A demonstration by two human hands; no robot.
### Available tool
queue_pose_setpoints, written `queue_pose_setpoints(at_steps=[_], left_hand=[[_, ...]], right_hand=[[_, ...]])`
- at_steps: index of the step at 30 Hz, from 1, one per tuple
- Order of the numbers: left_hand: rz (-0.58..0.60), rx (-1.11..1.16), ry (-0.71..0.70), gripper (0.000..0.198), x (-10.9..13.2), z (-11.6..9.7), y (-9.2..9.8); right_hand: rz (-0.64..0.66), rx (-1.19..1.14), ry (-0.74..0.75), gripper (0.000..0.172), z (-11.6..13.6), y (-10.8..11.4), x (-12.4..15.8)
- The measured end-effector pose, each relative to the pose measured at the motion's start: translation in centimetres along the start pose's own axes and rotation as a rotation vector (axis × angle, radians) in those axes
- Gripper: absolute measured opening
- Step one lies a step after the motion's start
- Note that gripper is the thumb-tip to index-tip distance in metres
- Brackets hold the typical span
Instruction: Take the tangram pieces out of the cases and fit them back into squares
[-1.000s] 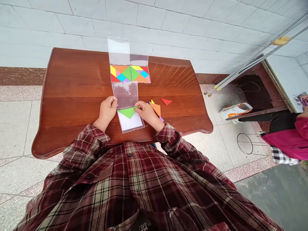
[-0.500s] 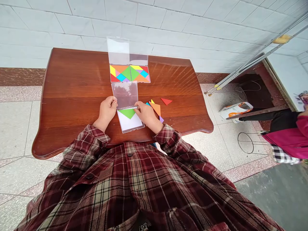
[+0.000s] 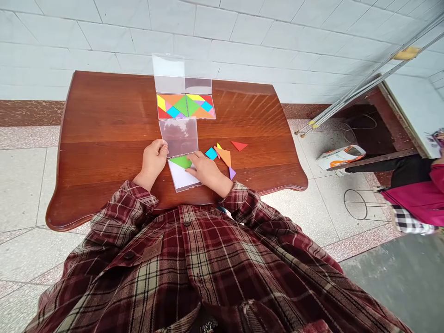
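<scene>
While the left hand (image 3: 152,162) pinches the left edge of a clear plastic lid (image 3: 178,137), the right hand (image 3: 204,169) lies flat and loose, not pinching, over a green tangram triangle (image 3: 181,162) on a white case base (image 3: 180,178). Lid lies flat just ahead of the right fingertips, its near edge touching the base. Just right of the right hand: a blue tangram square (image 3: 211,153) and an orange tangram triangle (image 3: 225,156), with a purple tangram triangle (image 3: 232,173) beside the wrist. Farther right, a red tangram triangle (image 3: 239,145), well short of the edge of the wooden table (image 3: 104,106). Ahead of the lid, an open case (image 3: 186,106) packed with coloured tangram pieces. Broad bare wood left of the left hand; near table edge behind both wrists. Off the table, far right, another person's magenta sleeve (image 3: 416,196)
</scene>
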State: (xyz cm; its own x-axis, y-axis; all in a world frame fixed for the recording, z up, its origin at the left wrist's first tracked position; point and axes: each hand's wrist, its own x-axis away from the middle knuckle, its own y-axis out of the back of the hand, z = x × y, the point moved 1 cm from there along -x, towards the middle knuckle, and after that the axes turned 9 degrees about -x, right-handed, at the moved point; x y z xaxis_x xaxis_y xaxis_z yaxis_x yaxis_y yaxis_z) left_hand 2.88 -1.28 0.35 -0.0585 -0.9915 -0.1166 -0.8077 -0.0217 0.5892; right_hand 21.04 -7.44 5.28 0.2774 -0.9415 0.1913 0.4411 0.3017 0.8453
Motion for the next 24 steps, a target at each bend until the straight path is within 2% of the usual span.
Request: queue_pose_setpoints(at_steps=[6,10,13,20,22,24], left_hand=[[0.002,-0.006,-0.004,0.008,0.1,-0.1,0.2],[0.013,0.009,0.008,0.009,0.0,-0.1,0.3],[0.011,0.015,-0.001,0.009,0.0,0.0,0.3],[-0.001,-0.028,-0.001,0.010,-0.2,0.2,0.4],[-0.012,-0.031,0.002,0.009,-0.3,0.4,0.4],[-0.016,-0.030,-0.001,0.009,-0.3,0.6,0.3]], right_hand=[[-0.027,-0.040,0.016,0.031,-0.1,0.2,0.2],[-0.101,-0.107,0.022,0.028,-1.2,1.1,0.7],[-0.206,-0.139,-0.026,0.023,-3.4,2.3,1.4],[-0.466,-0.135,-0.289,0.027,-10.4,4.9,3.5],[-0.486,-0.153,-0.338,0.028,-11.7,5.1,3.8],[-0.452,-0.202,-0.369,0.029,-12.4,4.7,3.8]])
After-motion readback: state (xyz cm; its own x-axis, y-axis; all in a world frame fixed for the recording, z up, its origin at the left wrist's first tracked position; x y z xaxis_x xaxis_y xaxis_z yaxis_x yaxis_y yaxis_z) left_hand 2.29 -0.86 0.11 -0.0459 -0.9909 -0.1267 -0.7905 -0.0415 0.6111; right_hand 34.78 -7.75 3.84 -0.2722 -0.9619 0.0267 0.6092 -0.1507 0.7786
